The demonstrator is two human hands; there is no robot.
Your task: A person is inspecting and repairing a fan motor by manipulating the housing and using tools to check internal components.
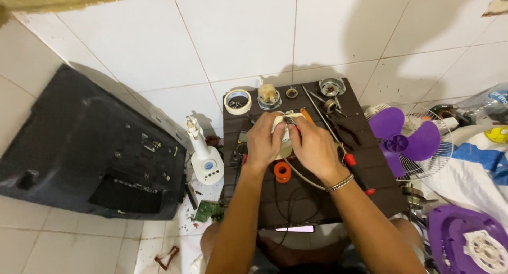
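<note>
- Small white plastic housing [282,130], rounded and boxy, mostly hidden by fingers, held just above the middle of the dark worktop [370,163].
- Left hand [264,141] wrapped round its left side, right hand [312,147] closed on its right side; both hands together, clamped on the housing.
- Thin wires visible at the housing's top edge.
- Orange spool [282,171] just below the hands.
- Tape roll [237,101] at the worktop's far left corner.
- Purple fan blade [402,139] off to the right.
</note>
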